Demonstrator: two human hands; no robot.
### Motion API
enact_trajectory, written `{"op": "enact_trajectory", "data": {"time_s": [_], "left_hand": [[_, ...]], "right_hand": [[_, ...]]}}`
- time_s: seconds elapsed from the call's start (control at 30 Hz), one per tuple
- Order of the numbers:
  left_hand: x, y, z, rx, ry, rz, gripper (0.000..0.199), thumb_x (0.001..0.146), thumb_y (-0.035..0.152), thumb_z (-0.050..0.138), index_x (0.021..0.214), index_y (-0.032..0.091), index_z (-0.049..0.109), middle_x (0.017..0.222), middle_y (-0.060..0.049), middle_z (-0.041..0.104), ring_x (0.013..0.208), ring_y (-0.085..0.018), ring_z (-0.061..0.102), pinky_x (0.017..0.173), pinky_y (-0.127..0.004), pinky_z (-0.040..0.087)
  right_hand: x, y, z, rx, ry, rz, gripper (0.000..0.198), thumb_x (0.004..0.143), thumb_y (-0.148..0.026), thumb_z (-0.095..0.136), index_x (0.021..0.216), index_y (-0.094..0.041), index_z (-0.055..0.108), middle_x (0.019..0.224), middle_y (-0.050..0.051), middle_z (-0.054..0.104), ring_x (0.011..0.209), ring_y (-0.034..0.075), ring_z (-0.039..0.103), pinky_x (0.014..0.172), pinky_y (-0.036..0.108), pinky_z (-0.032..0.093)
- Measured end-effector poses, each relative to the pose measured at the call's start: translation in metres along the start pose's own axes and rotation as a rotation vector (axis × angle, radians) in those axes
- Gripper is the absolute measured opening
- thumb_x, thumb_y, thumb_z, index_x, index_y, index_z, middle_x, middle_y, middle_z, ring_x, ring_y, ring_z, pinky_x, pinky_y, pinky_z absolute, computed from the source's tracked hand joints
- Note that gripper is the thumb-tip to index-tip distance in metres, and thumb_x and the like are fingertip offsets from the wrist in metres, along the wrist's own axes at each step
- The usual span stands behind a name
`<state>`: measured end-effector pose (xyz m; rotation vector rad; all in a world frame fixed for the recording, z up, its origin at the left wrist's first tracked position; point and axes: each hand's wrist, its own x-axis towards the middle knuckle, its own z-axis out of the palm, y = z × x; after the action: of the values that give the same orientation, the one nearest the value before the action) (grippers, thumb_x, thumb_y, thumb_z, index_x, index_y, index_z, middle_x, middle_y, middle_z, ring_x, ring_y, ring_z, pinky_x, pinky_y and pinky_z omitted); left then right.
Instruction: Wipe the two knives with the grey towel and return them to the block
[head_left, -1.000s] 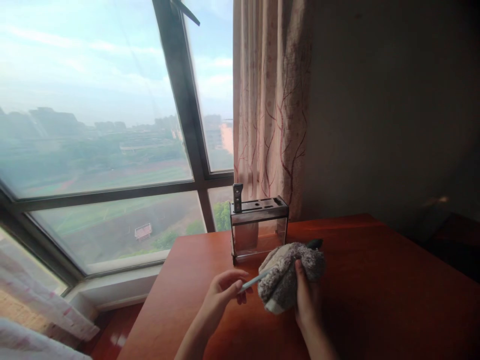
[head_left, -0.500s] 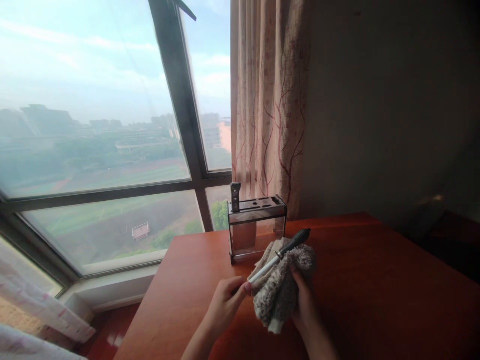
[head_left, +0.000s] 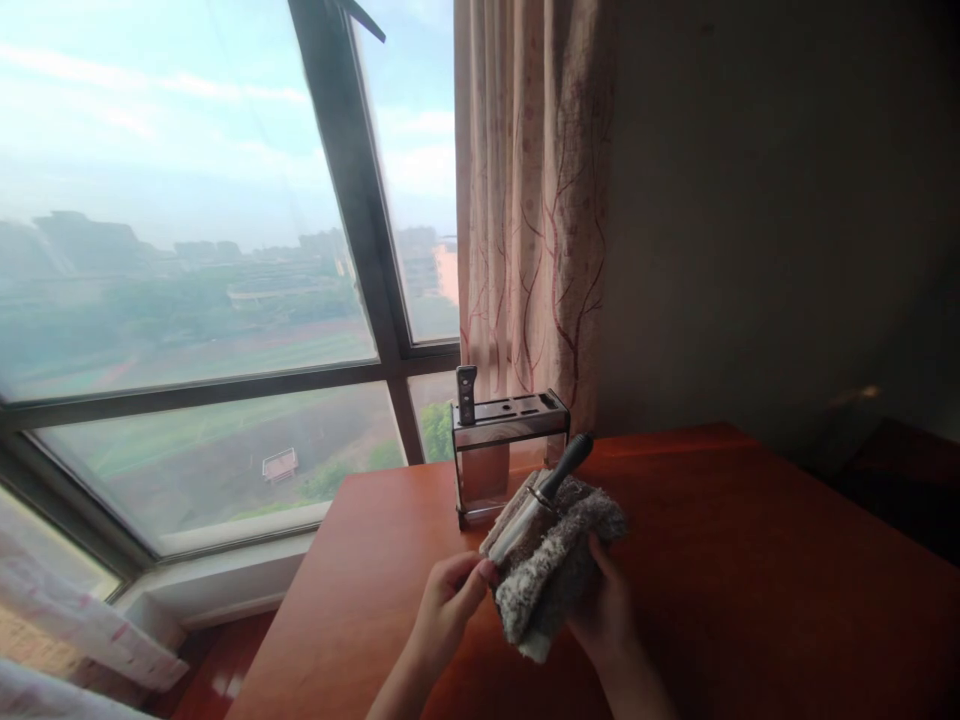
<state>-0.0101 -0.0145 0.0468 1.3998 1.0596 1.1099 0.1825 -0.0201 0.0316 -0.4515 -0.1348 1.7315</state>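
Observation:
A sharpening steel (head_left: 568,466) with a black ribbed handle and a pale rod slants up and away from me above the table. My left hand (head_left: 456,592) pinches the tip end of its rod between thumb and fingers. A fluffy grey-and-white towel (head_left: 556,572) lies bunched under and beside the rod. From the right, my right hand (head_left: 609,612) grips the towel, its fingers partly hidden beneath it. Just behind stands a knife block (head_left: 517,432) with a slotted metal top and clear sides. One knife (head_left: 466,394) sits upright in its left end, handle up.
The reddish-brown wooden table (head_left: 720,560) spreads under my hands, with its left edge (head_left: 289,590) near the window sill (head_left: 225,585). A patterned curtain (head_left: 536,200) hangs behind the knife block, beside the large window (head_left: 187,250). A dark wall (head_left: 750,220) rises at the right.
The sharpening steel has moved slightly left and its handle now points up more steeply. The towel has shifted left and been refolded around the rod. Both hands keep their holds.

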Motion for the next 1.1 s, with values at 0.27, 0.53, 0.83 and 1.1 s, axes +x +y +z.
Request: {"op": "enact_trajectory", "data": {"time_s": [0.27, 0.53, 0.83, 1.1], "left_hand": [[0.000, 0.001, 0.002, -0.193, 0.066, -0.108, 0.043, 0.080, 0.058, 0.059, 0.075, 0.015, 0.062, 0.047, 0.010, 0.027, 0.043, -0.006, 0.019, 0.042, -0.020, 0.011], [0.003, -0.006, -0.005, 0.137, -0.174, 0.079, 0.043, 0.085, 0.050, 0.056, 0.062, 0.014, 0.057, 0.055, 0.005, 0.032, 0.051, -0.008, 0.028, 0.046, -0.022, 0.021], [0.007, -0.012, -0.003, 0.395, -0.033, 0.225, 0.027, 0.089, 0.033, 0.054, 0.081, 0.014, 0.072, 0.072, -0.006, 0.067, 0.068, -0.019, 0.060, 0.064, -0.024, 0.044], [0.007, -0.007, -0.006, 0.505, -0.082, 0.257, 0.034, 0.091, 0.038, 0.050, 0.082, 0.013, 0.072, 0.068, -0.006, 0.066, 0.063, -0.017, 0.057, 0.060, -0.023, 0.042]], "right_hand": [[0.000, 0.006, 0.001, -0.051, 0.117, -0.056, 0.032, 0.069, -0.041, 0.080, 0.092, -0.020, 0.074, 0.097, 0.004, 0.076, 0.095, 0.026, 0.068, 0.094, 0.043, 0.049], [0.001, 0.000, -0.008, -0.033, 0.043, -0.104, 0.035, 0.066, -0.051, 0.079, 0.089, -0.025, 0.075, 0.094, 0.003, 0.076, 0.098, 0.027, 0.067, 0.095, 0.043, 0.047], [-0.001, 0.006, -0.007, -0.076, 0.088, -0.168, 0.038, 0.063, -0.034, 0.085, 0.098, -0.027, 0.072, 0.099, 0.000, 0.075, 0.096, 0.024, 0.066, 0.088, 0.038, 0.051], [0.005, 0.006, -0.015, -0.177, 0.123, -0.220, 0.029, 0.060, -0.033, 0.083, 0.085, -0.023, 0.074, 0.090, 0.004, 0.076, 0.090, 0.028, 0.068, 0.083, 0.042, 0.052]]}}
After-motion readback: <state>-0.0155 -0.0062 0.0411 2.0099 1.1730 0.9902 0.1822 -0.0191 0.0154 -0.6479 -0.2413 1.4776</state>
